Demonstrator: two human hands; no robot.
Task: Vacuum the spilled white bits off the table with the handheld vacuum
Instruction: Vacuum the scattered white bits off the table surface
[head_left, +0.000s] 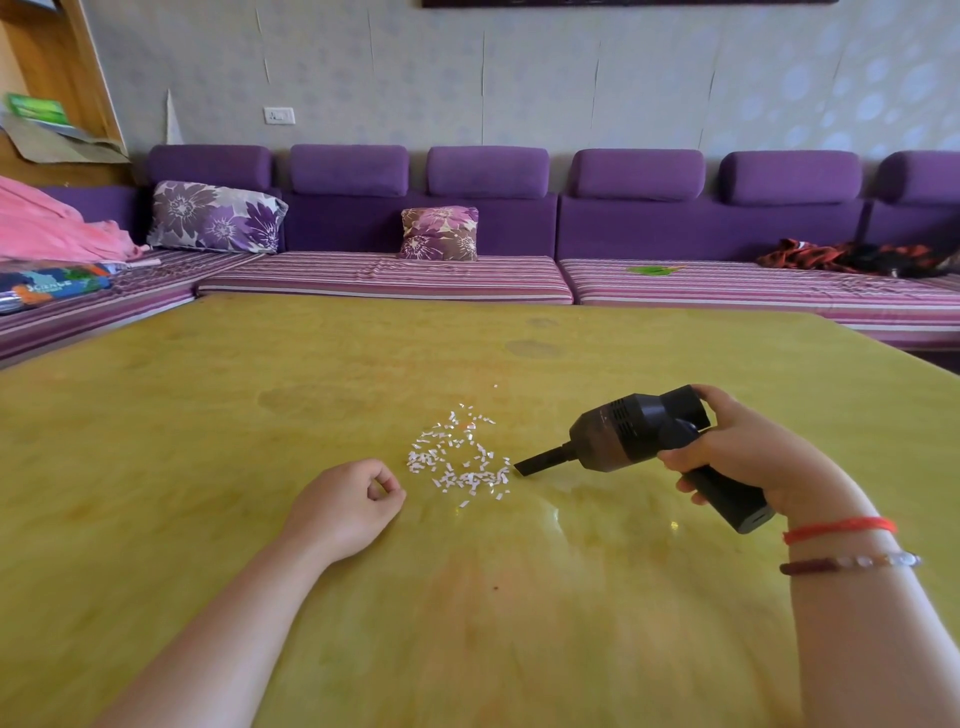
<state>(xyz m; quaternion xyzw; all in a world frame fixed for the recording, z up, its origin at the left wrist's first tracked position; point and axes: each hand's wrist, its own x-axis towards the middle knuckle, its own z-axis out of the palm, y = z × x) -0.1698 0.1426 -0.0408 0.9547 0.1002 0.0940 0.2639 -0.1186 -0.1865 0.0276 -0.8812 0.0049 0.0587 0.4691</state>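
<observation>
- Right hand (748, 457) wrapped round the grip of the vacuum (639, 436); body raised off the table (208, 415), nozzle (543, 461) angled down and to the left.
- Nozzle tip just beside the right edge of the bits (457, 457), possibly touching the nearest ones; hard to tell from this view.
- Bits scattered in a loose patch near mid-table, straight left of the nozzle along its long axis, with a few strays on the far side.
- Left hand (345, 501) resting on the table just left of the patch, fingers loosely curled, holding nothing.
- Patch thus between the two hands, right hand with the tool the one placed to work.
- Likely next: a sweep leftward through the patch, then farther out for the strays.
- Wide bare tabletop all round; edges well apart from the bits; only the left hand close in the sweep's path.
</observation>
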